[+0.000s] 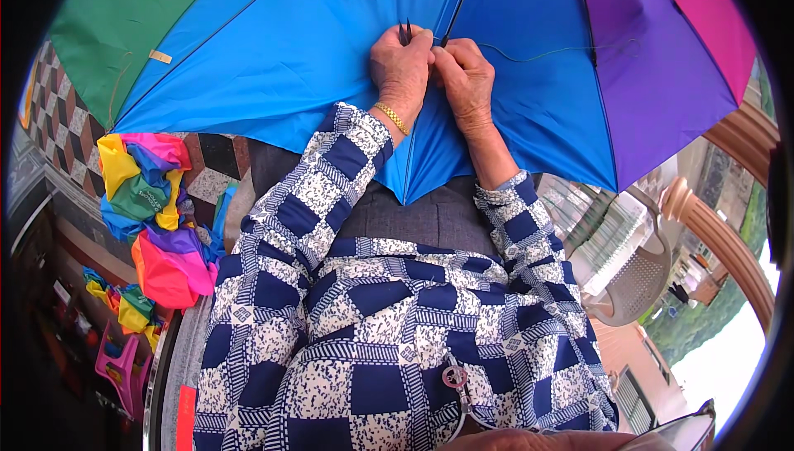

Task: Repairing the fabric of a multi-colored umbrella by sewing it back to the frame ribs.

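Note:
An open rainbow umbrella (331, 62) lies across my lap with its inner side and black ribs showing. My left hand (403, 71) is closed around small black thread snips (404, 33), whose two pointed tips stick up past the fingers. Its thumb presses near the blue panel's umbrella rib (460, 3). Right beside it, my right hand (465, 79) pinches at the lower end of that rib, fingertips almost touching the left. A thin green thread (538, 57) trails from the right hand over the blue and purple panels. Any needle is hidden by the fingers.
Crumpled multicoloured umbrella cloth (157, 203) lies at my left, with more around a pink plastic stool (122, 372) lower down. Patterned floor tiles (219, 157) show beyond. At the right are a grey plastic chair (633, 286) and brown railing posts (719, 240).

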`<state>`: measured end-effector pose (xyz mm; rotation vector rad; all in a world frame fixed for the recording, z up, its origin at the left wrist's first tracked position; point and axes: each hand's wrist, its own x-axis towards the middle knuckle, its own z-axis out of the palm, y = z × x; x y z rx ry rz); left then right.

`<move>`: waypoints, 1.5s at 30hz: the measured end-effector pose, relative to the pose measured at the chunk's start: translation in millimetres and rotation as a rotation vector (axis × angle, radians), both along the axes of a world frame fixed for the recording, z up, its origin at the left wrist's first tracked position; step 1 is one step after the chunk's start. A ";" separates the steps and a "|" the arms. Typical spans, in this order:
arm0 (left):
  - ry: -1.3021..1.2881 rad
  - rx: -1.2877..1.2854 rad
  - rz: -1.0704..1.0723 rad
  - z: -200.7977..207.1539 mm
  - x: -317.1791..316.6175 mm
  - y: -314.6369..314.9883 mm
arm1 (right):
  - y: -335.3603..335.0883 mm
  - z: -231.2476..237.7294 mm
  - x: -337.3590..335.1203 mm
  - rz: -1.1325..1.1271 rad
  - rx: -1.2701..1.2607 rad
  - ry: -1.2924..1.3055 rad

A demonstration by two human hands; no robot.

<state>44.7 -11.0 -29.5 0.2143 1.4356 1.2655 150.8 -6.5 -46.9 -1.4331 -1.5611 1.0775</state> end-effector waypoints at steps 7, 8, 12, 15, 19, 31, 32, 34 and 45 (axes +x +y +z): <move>-0.159 0.026 0.012 3.2 -3.8 -0.5 | -0.7 4.4 -0.2 0.002 0.003 -0.013; -0.198 0.035 0.011 3.2 -4.5 -0.5 | -0.9 5.5 0.0 0.003 0.006 -0.021; -0.263 0.064 0.011 -1.3 -4.8 -0.7 | -1.3 11.5 -0.4 -0.012 -0.039 0.024; -0.230 0.053 -0.020 0.6 -5.8 -0.4 | -1.7 21.1 0.7 -0.008 -0.125 0.053; -0.188 0.015 -0.060 8.7 -4.4 0.8 | -2.4 32.2 3.8 -0.121 -0.253 0.139; -0.135 0.025 -0.053 8.2 -3.5 0.0 | 29.7 30.3 12.3 0.174 0.234 -0.458; -0.134 0.028 -0.047 8.7 -3.8 -0.1 | 32.3 31.9 13.8 0.227 0.275 -0.548; -0.137 0.037 -0.059 10.2 -5.5 -1.7 | 34.1 36.4 19.9 0.255 0.290 -0.573; 0.182 0.086 -0.328 30.0 -12.1 0.8 | 51.9 83.2 125.0 -0.263 -0.234 0.367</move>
